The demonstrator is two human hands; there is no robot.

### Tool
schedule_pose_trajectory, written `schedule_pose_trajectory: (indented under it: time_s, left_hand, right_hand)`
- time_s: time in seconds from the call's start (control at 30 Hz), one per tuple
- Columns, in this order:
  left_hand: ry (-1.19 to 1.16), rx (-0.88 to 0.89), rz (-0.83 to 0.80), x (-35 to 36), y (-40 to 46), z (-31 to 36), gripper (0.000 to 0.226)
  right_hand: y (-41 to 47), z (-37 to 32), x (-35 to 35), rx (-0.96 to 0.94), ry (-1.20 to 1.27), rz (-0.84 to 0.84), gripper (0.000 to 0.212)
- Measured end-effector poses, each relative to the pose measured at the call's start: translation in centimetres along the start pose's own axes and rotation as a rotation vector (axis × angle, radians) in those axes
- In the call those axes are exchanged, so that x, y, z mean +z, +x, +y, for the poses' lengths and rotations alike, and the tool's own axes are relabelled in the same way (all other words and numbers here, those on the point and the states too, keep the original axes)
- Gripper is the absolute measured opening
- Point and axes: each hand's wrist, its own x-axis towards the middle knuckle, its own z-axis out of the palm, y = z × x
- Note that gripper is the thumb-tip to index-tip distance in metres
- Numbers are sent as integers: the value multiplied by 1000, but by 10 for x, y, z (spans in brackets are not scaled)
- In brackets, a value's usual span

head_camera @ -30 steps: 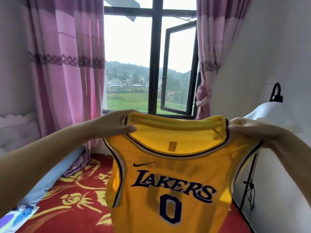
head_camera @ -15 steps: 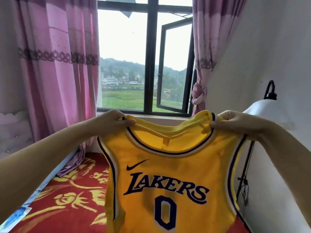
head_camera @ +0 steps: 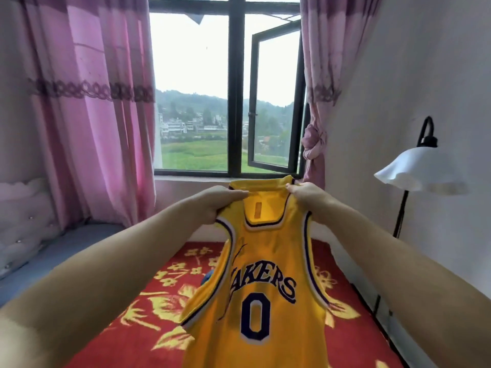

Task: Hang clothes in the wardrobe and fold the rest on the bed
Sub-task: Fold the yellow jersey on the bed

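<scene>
Change: both shoulders drawn together, jersey [head_camera: 260, 288] narrower.
Grip: my left hand [head_camera: 212, 203] and right hand [head_camera: 308, 195] pinch its shoulders.
Axis: hangs lengthwise below fingers, above bed [head_camera: 159, 301].

You stood in a bedroom of a home. Pink curtains [head_camera: 87, 102] hung down the left of the frame, and another curtain [head_camera: 316, 88] was tied back right of centre, both flanking a dark-framed window [head_camera: 235, 88] that looked out on green fields and hillside houses. A white padded headboard [head_camera: 21, 216] sat at the left edge. A bed [head_camera: 148, 309] with a red, yellow-flowered cover filled the bottom, and a floor lamp [head_camera: 414, 173] stood at the right.
</scene>
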Motion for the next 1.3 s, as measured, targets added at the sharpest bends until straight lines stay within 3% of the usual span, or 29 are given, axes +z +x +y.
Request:
schedule_pose_trajectory:
  time_s: [0.1,0.23,0.3,0.4,0.47,0.5,0.53,0.6,0.67,0.73,0.87,0.97,1.07,1.2,1.3]
  left_hand:
    - [-196,-35,-112,25,-8,8,14]
    - [-414,-16,-146,35,-15,20,15]
    - [-434,-16,-204,28,-22,25,17]
    - [-202,198,-206,15,-28,27,17]
    - [222,540,15,1,-30,28,23]
    - [491,722,159,-6,-31,29,34]
    - [725,821,191,-13,-33,32,51]
    - [970,766,-31,-22,-35,39,66]
    - [884,564,-298,-25,-40,45,32]
    - [743,487,-338,-32,-34,49,12]
    - [735,484,-260,-41,-20,50,14]
    - [901,425,-215,-34,1,31,17]
    - [1071,422,-84,-30,20,3,24]
    - [1198,515,80,-46,33,-21,40]
    - [1528,586,237,-70,36,-18,57]
  right_hand:
    - [-13,-12,26,-125,3,-80,36]
    - [-33,-22,29,-340,-55,-302,39]
    - [-38,-23,19,-396,-144,-405,29]
    - [-43,-27,1,-404,-198,-482,16]
    - [-47,-33,-13,-388,-221,-514,13]
    - [-48,-36,-20,-387,-227,-533,12]
    - [-48,-39,-26,-390,-222,-564,12]
    - [-50,-46,-35,-410,-206,-641,9]
    - [-52,-53,-41,-430,-213,-700,7]
    - [-51,-57,-47,-409,-282,-720,16]
    - [-35,-42,-51,-313,-485,-628,11]
    - [-21,-12,-32,-220,-470,-473,21]
    - [-4,23,2,-178,-486,-315,17]
    - [16,45,47,-245,-464,-132,27]
    - [34,37,73,-355,-451,-49,29]
